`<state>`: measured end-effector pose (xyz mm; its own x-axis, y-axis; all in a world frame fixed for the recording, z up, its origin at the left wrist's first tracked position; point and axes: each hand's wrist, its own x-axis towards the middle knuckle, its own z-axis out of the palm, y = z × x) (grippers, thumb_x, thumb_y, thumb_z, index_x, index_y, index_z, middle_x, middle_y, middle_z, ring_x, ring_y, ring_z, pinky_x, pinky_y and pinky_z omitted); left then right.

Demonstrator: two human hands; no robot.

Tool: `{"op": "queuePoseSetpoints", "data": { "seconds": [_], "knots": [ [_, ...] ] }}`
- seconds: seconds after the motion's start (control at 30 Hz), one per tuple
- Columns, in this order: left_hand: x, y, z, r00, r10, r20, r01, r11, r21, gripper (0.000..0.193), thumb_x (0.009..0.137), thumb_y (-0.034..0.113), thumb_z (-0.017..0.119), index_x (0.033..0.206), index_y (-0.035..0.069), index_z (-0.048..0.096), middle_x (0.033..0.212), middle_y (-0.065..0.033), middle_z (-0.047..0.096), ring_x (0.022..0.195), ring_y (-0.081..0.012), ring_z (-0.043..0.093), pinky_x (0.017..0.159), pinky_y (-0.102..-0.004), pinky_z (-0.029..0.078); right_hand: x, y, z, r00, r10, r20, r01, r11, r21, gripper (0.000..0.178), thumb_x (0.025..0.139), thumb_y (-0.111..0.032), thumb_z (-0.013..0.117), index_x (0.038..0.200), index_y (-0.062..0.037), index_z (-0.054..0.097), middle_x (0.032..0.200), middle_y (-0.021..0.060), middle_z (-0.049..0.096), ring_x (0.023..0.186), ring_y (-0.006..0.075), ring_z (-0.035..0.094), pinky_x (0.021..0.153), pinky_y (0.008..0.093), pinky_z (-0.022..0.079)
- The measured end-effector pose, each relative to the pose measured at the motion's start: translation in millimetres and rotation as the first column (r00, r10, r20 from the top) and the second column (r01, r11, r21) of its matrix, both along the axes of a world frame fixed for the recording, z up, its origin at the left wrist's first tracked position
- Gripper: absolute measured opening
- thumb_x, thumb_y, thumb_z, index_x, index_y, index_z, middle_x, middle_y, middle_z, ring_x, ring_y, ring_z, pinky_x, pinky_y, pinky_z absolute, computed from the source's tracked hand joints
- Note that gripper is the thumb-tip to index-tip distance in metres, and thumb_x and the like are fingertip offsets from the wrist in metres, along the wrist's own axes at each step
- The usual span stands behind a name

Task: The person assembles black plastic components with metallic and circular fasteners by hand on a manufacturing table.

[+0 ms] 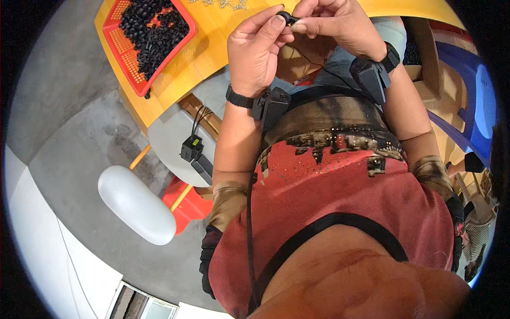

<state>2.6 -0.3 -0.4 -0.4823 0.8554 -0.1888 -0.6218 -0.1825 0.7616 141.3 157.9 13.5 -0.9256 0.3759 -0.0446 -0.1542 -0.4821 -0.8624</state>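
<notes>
Near the top edge of the head view, a small rounded black part sits between my two hands. My left hand pinches it between thumb and forefinger, palm turned partly up. From the other side, the thumb and fingertips of my right hand close on the same part's end. Its underside and exact kind are hidden by the fingers. To the left of my hands, a red plastic basket holds a heap of small black parts. Several small silvery star-like pieces lie by the top edge.
The yellow table curves in front of me. A pale round stool-like surface with a black cabled device lies left of my body. Beyond are a white padded seat, a red plastic piece and a blue chair at right.
</notes>
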Motion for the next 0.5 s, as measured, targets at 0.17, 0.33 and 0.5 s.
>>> {"op": "queuePoseSetpoints", "data": {
  "seconds": [0.17, 0.33, 0.5],
  "knots": [
    [5, -1, 8, 0.998, 0.026, -0.057, -0.025, 0.999, 0.029, 0.029, 0.099, 0.006, 0.069, 0.127, -0.004, 0.068, 0.107, -0.0106, 0.075, 0.085, -0.0179, 0.07, 0.078, -0.029, 0.058, 0, -2, 2, 1.0, 0.022, -0.014, -0.023, 0.997, -0.075, 0.007, 0.092, 0.005, 0.073, 0.098, 0.0024, 0.069, 0.091, 0.0107, 0.076, 0.081, 0.0149, 0.074, 0.073, 0.0249, 0.059],
    [13, -1, 19, 0.913, 0.075, -0.4, -0.069, 0.997, 0.029, 0.029, 0.099, 0.007, 0.07, 0.126, -0.004, 0.068, 0.104, -0.0094, 0.074, 0.084, -0.0153, 0.069, 0.078, -0.0275, 0.057, 3, -10, -2, 0.996, -0.009, -0.09, -0.009, 0.981, -0.196, 0.008, 0.092, 0.002, 0.074, 0.1, 0.002, 0.07, 0.089, 0.0115, 0.076, 0.077, 0.0139, 0.072, 0.069, 0.0233, 0.058],
    [-2, -1, 3, 0.983, 0.017, -0.185, 0.04, 0.952, 0.303, 0.026, 0.1, 0.005, 0.068, 0.125, -0.003, 0.068, 0.103, -0.0088, 0.073, 0.084, -0.0158, 0.069, 0.077, -0.0281, 0.057, -8, -12, -8, 0.998, -0.018, -0.064, 0.01, 0.993, -0.12, 0.01, 0.093, 0.002, 0.074, 0.102, 0.0017, 0.071, 0.09, 0.0104, 0.076, 0.076, 0.0131, 0.071, 0.07, 0.0231, 0.058]
  ]
}}
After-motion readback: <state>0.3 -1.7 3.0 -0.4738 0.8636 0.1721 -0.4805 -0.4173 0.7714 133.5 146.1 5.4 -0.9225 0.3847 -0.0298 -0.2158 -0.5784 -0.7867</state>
